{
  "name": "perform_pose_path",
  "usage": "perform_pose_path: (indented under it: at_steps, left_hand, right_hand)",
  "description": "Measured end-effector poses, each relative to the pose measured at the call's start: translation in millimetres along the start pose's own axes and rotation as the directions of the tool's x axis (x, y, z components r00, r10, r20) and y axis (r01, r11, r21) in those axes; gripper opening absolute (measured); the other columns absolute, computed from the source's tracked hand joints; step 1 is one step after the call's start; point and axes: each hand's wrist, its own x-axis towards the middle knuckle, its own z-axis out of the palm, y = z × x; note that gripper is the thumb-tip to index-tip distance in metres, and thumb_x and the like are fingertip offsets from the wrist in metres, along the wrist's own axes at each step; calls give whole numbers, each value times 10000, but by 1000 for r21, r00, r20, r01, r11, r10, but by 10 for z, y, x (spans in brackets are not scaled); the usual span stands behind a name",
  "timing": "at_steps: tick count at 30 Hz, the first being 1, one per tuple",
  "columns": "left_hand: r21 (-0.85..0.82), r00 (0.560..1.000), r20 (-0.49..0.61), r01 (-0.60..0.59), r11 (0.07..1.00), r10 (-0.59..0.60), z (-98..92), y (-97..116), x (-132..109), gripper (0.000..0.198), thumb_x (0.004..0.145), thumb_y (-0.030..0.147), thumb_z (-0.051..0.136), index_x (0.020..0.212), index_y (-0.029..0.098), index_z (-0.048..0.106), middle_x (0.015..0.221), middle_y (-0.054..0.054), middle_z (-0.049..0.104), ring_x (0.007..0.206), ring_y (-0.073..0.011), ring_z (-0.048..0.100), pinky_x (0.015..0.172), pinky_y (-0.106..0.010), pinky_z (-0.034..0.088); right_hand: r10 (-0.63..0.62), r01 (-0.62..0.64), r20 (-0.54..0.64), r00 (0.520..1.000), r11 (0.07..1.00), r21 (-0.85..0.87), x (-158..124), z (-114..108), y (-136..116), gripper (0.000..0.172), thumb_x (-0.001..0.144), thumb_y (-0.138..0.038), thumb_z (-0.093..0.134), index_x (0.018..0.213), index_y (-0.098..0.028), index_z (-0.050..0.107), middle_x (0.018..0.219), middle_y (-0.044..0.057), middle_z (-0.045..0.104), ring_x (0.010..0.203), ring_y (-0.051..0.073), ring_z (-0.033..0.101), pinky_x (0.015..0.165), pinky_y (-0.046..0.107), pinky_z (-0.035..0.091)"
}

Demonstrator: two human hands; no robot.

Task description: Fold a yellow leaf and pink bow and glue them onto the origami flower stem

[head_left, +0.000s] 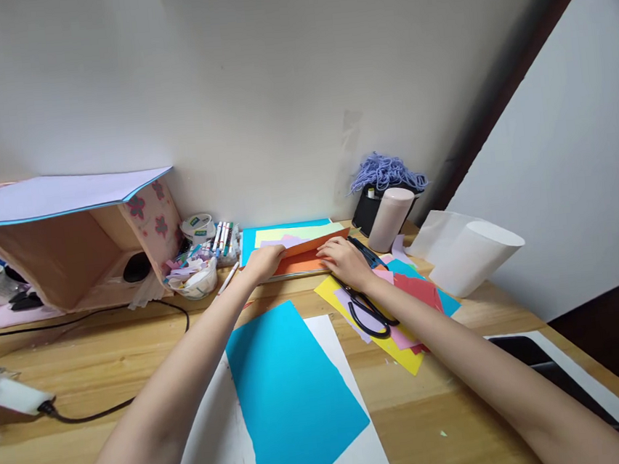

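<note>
Against the wall lies a stack of coloured paper (249,250), blue and pale sheets showing at its back. Bent up along its back edge, a sheet of orange paper (297,264) rests on the front of this stack. My left hand (265,262) is closed on the orange paper's left end. Curled fingers of my right hand (345,262) press at its right side; my thumb is partly hidden. Below my hands, a blue sheet (301,400) lies askew over white paper (212,445). Black-handled scissors (369,315) lie under my right forearm on coloured scraps (408,346).
On the left stand an open box (158,224), a tub of scraps (199,280) and several markers (223,239). A corded white tool (10,392) lies nearby. To the right are a black holder with purple yarn (385,172), a pale cylinder (390,220) and rolled white paper (473,256).
</note>
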Motion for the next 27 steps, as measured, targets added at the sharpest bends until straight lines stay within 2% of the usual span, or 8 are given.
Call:
perform_pose_path:
  at_steps: [4, 7, 12, 18, 23, 27]
  left_hand:
    - [-52, 996, -51, 71, 996, -73, 8, -14, 71, 322, 871, 285, 325, 876, 174, 627, 930, -106, 651, 853, -231, 573, 627, -274, 384]
    - [-107, 995, -58, 72, 992, -78, -17, -33, 88, 332, 857, 344, 368, 840, 164, 646, 901, -103, 661, 826, -220, 571, 623, -267, 380]
    - [-238, 1000, 6, -26, 971, 28, -91, -124, 54, 389, 814, 466, 438, 805, 164, 682, 850, -61, 692, 764, -171, 585, 643, -228, 398]
    - [-358, 994, 32, -86, 930, 105, -76, -233, 32, 365, 766, 456, 524, 897, 159, 690, 931, -50, 700, 832, -159, 611, 727, -201, 427]
    - [-344, 994, 9, -95, 934, 104, -43, -230, 15, 330, 767, 421, 527, 910, 168, 685, 932, -46, 698, 845, -166, 612, 741, -214, 434]
    - [-257, 995, -5, -95, 962, 97, -34, -145, -9, 276, 789, 333, 487, 943, 192, 668, 944, -40, 687, 856, -174, 605, 731, -229, 425]
  right_hand:
    - [109, -111, 37, 993, 992, 55, 35, 69, 31, 139, 778, -174, 567, 888, -171, 652, 920, 76, 665, 917, 213, 542, 830, 345, 414]
    - [161, -162, 22, 987, 983, 88, 74, 138, 27, 131, 782, -203, 571, 883, -167, 646, 894, 68, 670, 848, 188, 584, 778, 306, 436]
    - [253, -251, 8, 967, 955, 158, 127, 213, -6, 114, 764, -255, 596, 831, -188, 658, 870, 46, 691, 817, 176, 617, 756, 270, 434]
    - [373, -366, 18, 928, 899, 239, 113, 225, -30, 217, 725, -385, 609, 698, -181, 680, 752, 52, 703, 702, 188, 622, 651, 258, 408]
    - [471, -456, 41, 881, 825, 334, 95, 219, -19, 338, 667, -469, 633, 557, -150, 640, 572, 41, 651, 606, 189, 591, 591, 258, 399]
    - [562, -547, 122, 818, 697, 464, 113, 264, 2, 409, 677, -519, 611, 548, -131, 610, 513, 45, 607, 544, 183, 593, 532, 263, 441]
